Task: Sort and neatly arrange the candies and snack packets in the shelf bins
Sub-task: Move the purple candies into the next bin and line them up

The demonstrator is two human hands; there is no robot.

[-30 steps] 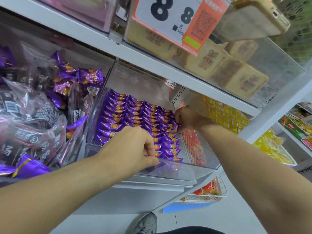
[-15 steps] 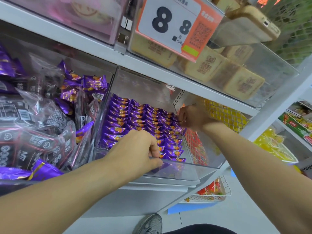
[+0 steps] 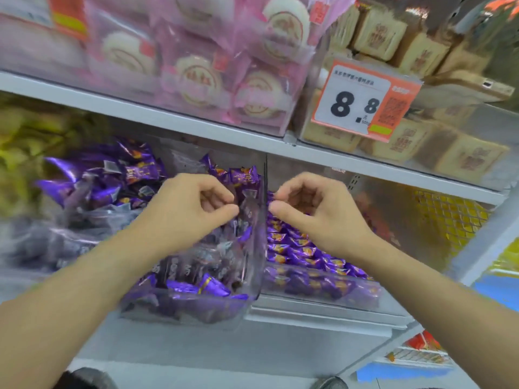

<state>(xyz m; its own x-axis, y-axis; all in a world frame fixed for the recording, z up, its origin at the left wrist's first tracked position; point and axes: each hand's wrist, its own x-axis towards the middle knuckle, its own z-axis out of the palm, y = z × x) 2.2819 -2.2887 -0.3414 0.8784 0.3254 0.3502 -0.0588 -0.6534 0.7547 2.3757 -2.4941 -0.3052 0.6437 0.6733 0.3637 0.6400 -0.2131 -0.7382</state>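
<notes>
Wide across the frame runs the white shelf board [image 3: 196,122], and everything hangs off that. Above it, on the left, a clear bin of pink-wrapped round cakes [image 3: 196,77]; above it on the right, tan square cakes [image 3: 393,37] stacked behind an orange-and-white price tag [image 3: 365,102] reading 8.8. Below the shelf board, at centre, sit two clear bins side by side: the left bin [image 3: 185,307] heaped loosely with purple candies and clear dark-printed snack packets [image 3: 196,265], the right bin [image 3: 323,293] filled with purple candies [image 3: 295,248] laid in tidy rows. A transparent divider wall [image 3: 259,234] stands between the two. Further right under the board, yellow packets [image 3: 449,217] show behind wire mesh; far left, blurred yellow-green bags [image 3: 25,153]. Now the hands, both up just under the board on either side of that divider. The left hand [image 3: 191,209] is curled over the messy bin, thumb and fingertips pinched close together; whether anything sits in that pinch, the blur won't let me say. The right hand [image 3: 314,209] mirrors it over the neat rows, fingers bent in, thumb nearly meeting them, its tips right by the divider's top edge — contact there is unclear. Down at the bottom edge, the toe of a grey shoe [image 3: 328,383].
</notes>
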